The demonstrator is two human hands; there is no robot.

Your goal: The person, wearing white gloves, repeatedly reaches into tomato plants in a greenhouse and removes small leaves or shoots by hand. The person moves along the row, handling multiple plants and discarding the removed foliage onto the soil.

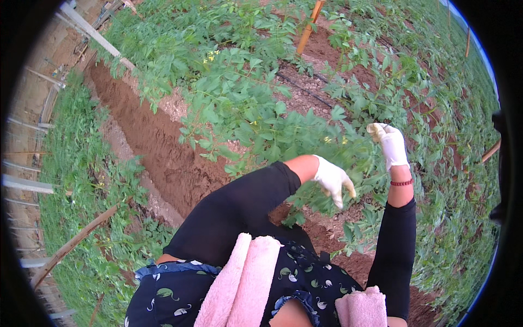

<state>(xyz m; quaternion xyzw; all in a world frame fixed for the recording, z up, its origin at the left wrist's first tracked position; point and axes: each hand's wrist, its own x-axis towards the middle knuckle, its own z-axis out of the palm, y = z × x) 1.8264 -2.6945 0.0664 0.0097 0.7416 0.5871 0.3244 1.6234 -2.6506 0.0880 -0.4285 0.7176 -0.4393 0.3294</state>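
Observation:
My left hand [334, 182], in a white glove with soiled fingertips, hangs over the tomato plants [261, 135] with its thumb and fingers apart and nothing seen in it. Raised to its right, my right hand [386, 141] wears a matching glove, its fingers curled together at the leaves. Whether a thin stem or string is between those fingertips cannot be told. A dark red beaded bracelet [401, 182] circles the right wrist. Small yellow flowers [211, 56] show among the leaves.
A wooden stake [309, 28] stands in the row beyond, near a black drip hose [306, 90]. A bare soil furrow [151, 135] runs along the left. Another plant row, a leaning wooden pole [77, 241] and pale posts [94, 34] lie farther left. A pink towel [245, 282] hangs in front of me.

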